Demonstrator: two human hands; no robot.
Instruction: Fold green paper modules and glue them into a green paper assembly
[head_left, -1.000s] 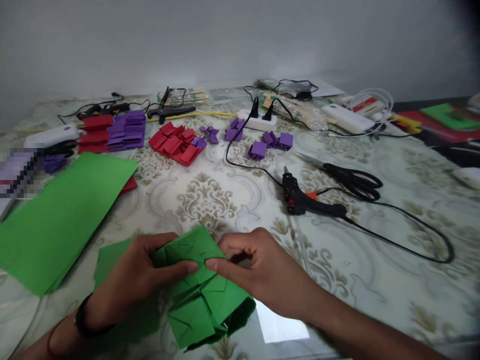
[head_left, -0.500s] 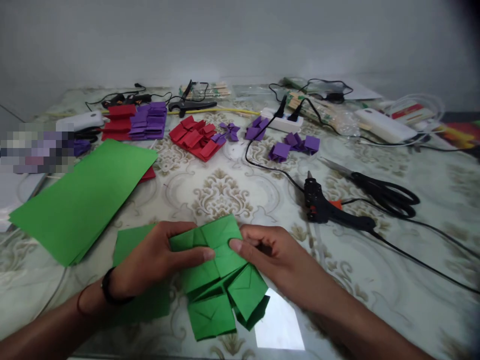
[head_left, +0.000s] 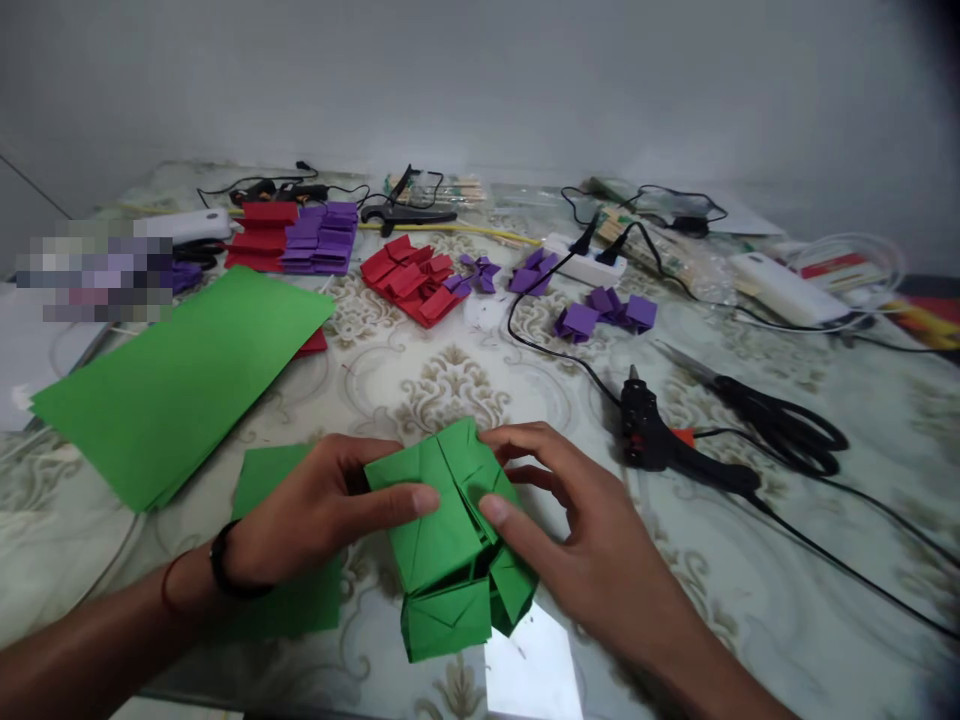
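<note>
A folded green paper piece [head_left: 442, 545], creased into several flaps, is held between both hands just above the table near its front edge. My left hand [head_left: 337, 500] grips its left side, thumb lying on the top face and fingers hidden underneath. On the right side, my right hand [head_left: 562, 520] pinches it, thumb pressed on the face beside a split between two panels and fingers curled behind the far edge. Partly under my left forearm lies a green paper sheet [head_left: 274, 470]. A larger stack of green sheets [head_left: 187, 385] rests farther left.
A black glue gun [head_left: 667, 440] and black-handled scissors [head_left: 780, 415] lie to the right, with cords trailing. Folded red pieces [head_left: 412, 283] and purple pieces [head_left: 577, 322] sit farther back. A white power strip [head_left: 592, 265] with plugs is near the wall.
The right part of the green paper piece has been bent down, opening a split between its panels. My right thumb has shifted down. The whole view has moved slightly.
</note>
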